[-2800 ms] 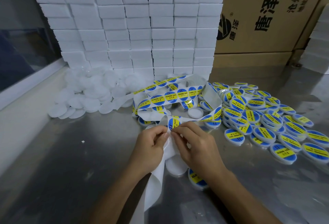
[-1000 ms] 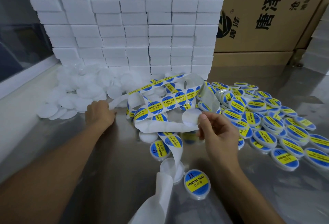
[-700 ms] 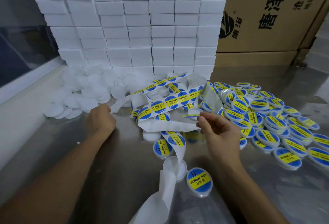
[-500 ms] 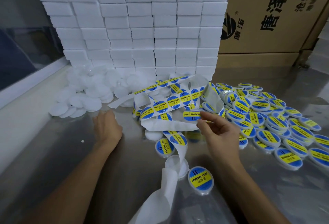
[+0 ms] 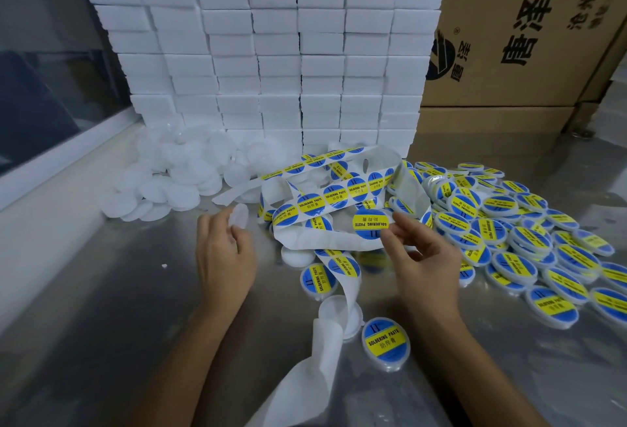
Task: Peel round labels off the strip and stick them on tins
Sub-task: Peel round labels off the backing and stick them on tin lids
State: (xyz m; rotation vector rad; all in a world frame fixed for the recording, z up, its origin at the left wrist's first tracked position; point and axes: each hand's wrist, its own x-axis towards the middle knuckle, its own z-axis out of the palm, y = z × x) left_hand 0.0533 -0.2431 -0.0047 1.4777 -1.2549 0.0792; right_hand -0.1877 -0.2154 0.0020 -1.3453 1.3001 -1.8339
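Right hand pinching peeled label above strip, left hand gripping blank tin off the surface, labelled tins piled right, blank ones heaped left

We are looking at a brushed metal tabletop, dull-shiny and throwing soft reflections. The label strip is showing as smooth, semi-translucent white backing paper, its round labels printing glossy blue and yellow. The plain tin the left hand is holding is looking like frosted, translucent white plastic, as is the unlabelled pile. The white blocks are reading matt and foam-like; the box is showing plain brown cardboard.
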